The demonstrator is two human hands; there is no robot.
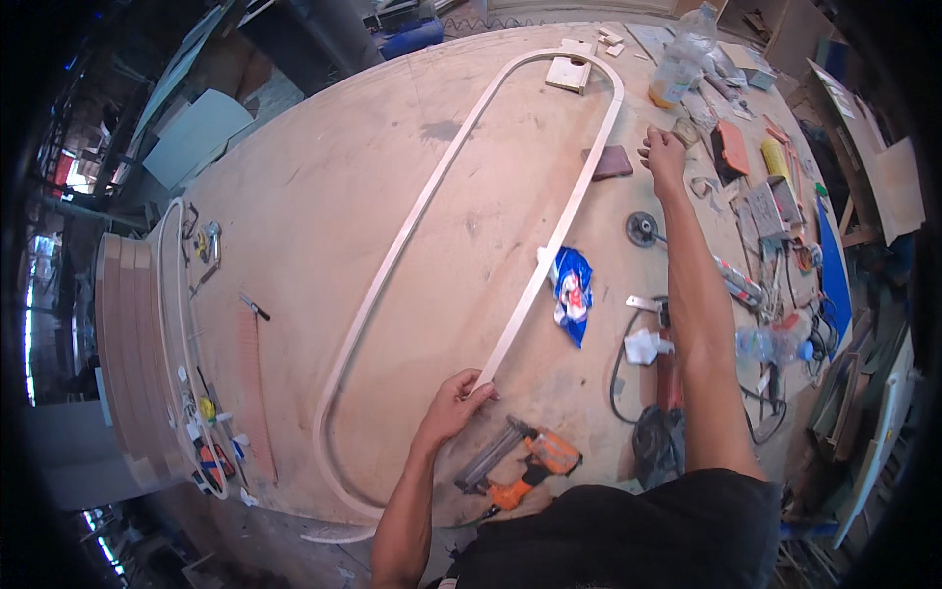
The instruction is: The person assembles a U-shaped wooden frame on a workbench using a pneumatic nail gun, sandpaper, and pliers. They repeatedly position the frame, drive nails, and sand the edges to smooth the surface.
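Observation:
A long, pale wooden strip (402,236), bent into a rounded oval frame, lies across the workbench. My left hand (453,408) is closed around the near right part of this frame, thumb on top. Farther off, my right hand (664,157) hovers over the bench to the right of the frame, apart from it. Its fingers are curled in, and whether they pinch something small cannot be seen. An orange and black nail gun (551,454) lies just right of my left hand. Between my arms sits a crumpled blue packet (572,294). A flat brown item (614,162) touches the frame's far right side.
A small wooden block (566,75) lies at the frame's far curve. Along the right edge are a plastic bottle (682,59), an orange box (729,147), a grinding disc tool (643,229) and cables. To the left, another narrow oval frame (165,294) rests near pliers and a tape measure.

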